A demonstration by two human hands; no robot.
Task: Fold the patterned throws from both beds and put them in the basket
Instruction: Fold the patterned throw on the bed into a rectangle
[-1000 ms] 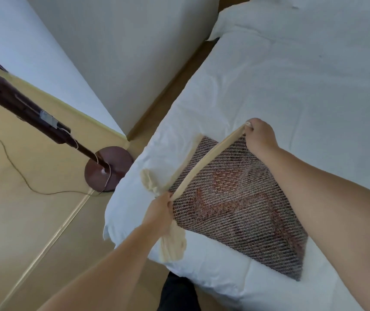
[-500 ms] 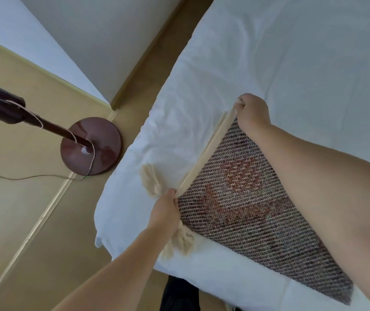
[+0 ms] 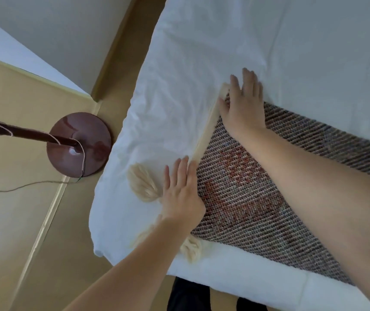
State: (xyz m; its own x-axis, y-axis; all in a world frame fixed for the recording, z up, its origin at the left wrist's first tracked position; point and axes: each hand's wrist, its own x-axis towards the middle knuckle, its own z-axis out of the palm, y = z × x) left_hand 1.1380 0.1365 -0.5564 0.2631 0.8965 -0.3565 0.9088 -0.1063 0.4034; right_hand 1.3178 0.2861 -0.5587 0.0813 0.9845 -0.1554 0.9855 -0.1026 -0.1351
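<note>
Throw (image 3: pixel 247 198) is laid flat on white bed (image 3: pixel 202 52) near its corner, w/ cream edge strip (image 3: pixel 206 133) run diagonally btwn both hands. Left hand (image 3: pixel 180 194) is pressed flat at strip's near end, fingers straight & close together, nothing gripped. At far end, right hand (image 3: pixel 242 106) is laid flat, fingers slightly spread, tips on sheet. Cream tassels (image 3: pixel 142 185) are seen just beside left hand. Maroon lamp base (image 3: pixel 78 144) is stood on floor beside bed.

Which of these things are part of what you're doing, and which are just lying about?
Part of the job: patterned throw, its cream tassels, the white bed under it, left hand and right hand pressing it flat.
Just lying about: maroon stand base on the floor, its trailing cord.
</note>
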